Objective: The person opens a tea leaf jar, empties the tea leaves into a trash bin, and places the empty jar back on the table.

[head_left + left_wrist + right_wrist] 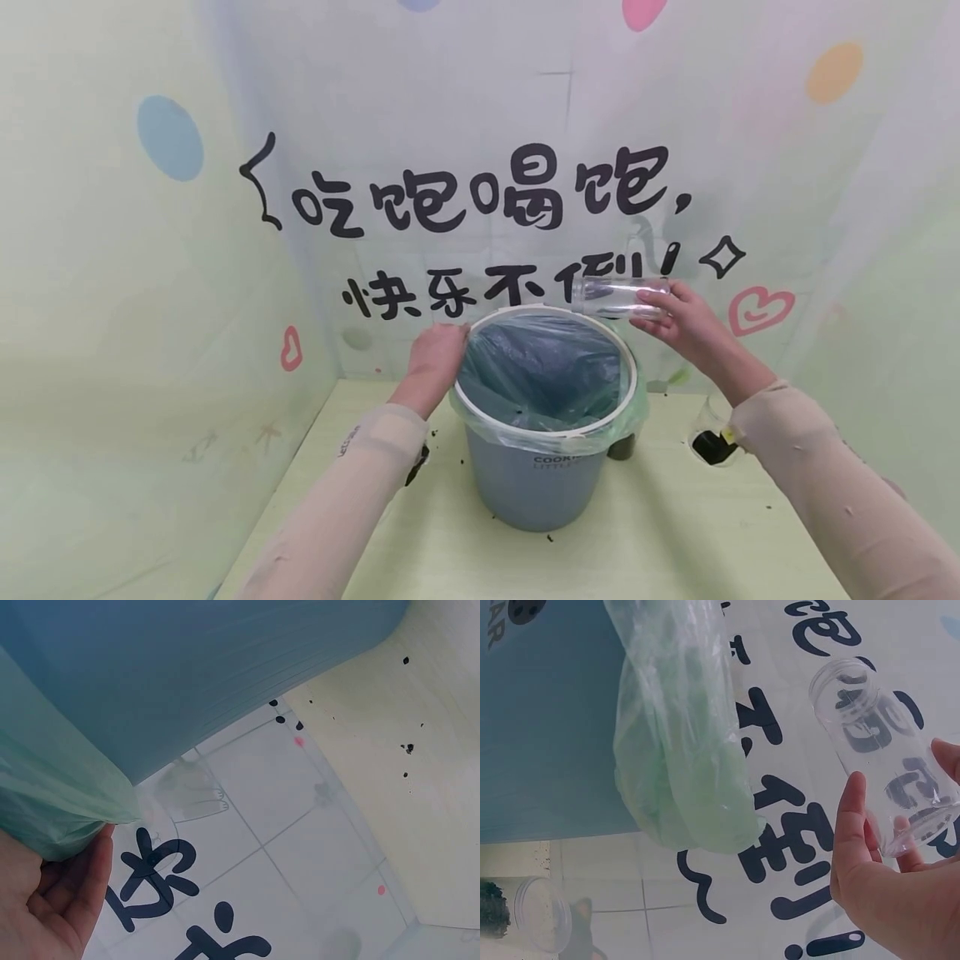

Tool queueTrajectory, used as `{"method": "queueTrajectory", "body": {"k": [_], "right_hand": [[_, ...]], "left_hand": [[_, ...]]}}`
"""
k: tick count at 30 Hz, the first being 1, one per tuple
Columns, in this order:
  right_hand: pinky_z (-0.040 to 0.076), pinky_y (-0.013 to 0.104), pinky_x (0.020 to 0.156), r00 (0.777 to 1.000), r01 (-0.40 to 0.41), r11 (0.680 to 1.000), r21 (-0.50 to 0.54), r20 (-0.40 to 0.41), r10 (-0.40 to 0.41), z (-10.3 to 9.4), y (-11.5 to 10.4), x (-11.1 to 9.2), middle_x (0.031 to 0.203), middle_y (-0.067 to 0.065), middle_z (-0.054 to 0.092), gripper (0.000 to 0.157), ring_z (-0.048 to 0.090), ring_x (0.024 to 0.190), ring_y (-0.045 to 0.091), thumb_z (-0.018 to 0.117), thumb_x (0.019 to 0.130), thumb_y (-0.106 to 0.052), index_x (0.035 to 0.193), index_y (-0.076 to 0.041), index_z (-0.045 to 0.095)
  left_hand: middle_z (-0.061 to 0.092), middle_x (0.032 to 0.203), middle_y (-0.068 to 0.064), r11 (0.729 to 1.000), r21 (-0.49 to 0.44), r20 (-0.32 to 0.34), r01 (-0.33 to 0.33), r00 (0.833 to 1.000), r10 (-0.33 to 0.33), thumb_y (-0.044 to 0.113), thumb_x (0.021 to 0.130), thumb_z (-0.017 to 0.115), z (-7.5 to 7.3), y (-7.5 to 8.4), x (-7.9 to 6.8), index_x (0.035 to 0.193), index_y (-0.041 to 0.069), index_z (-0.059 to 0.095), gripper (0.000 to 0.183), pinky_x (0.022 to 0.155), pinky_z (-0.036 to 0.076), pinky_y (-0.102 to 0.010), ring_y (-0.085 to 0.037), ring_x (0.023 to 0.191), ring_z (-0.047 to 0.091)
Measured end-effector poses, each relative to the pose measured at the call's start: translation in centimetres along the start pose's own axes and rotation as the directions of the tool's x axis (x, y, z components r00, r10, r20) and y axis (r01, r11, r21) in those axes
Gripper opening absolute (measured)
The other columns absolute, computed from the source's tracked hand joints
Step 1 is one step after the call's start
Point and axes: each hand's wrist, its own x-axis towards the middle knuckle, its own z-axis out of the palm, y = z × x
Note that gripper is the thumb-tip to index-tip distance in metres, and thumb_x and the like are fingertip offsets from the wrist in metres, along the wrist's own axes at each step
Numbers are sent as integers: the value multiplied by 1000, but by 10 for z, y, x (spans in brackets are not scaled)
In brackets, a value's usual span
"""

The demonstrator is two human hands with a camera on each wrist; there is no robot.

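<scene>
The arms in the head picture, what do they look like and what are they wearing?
The left sleeve and right sleeve are long and pale beige, with little creases. The left hand and right hand are bare: no gloves.

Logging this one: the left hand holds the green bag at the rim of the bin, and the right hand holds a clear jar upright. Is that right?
Not quite: the clear jar isn't upright. The head view shows the right hand holding it on its side, roughly level. The left hand does hold the green bag at the rim of the bin.
</scene>
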Motion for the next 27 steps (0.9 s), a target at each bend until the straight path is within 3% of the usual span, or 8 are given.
{"method": "queueTrajectory", "body": {"k": [9,20,27], "right_hand": [[60,24,83,1000,-1,999,47,-13,2,-2,1,1,102,-5,64,29,69,92,9,63,97,-13,114,-13,41],[59,21,81,999,-19,999,28,-42,20,-4,-1,1,98,-5,65,25,70,87,8,66,97,-19,111,-13,46],[60,23,80,999,-4,997,81,-35,7,-6,2,3,87,-1,67,9,73,80,9,65,97,-14,97,-12,55]], "left_hand": [[75,101,-16,1000,19,7,-11,1000,11,28,108,42,0,1,0,119,6,71,38,77,61,-44,-33,92,73],[75,102,-15,1000,21,8,-23,1000,23,26,107,43,0,0,1,123,9,69,35,76,61,-43,-32,92,73],[75,103,-15,999,30,10,-29,1000,29,24,107,43,0,0,1,125,10,68,34,76,61,-43,-32,92,73]]}}
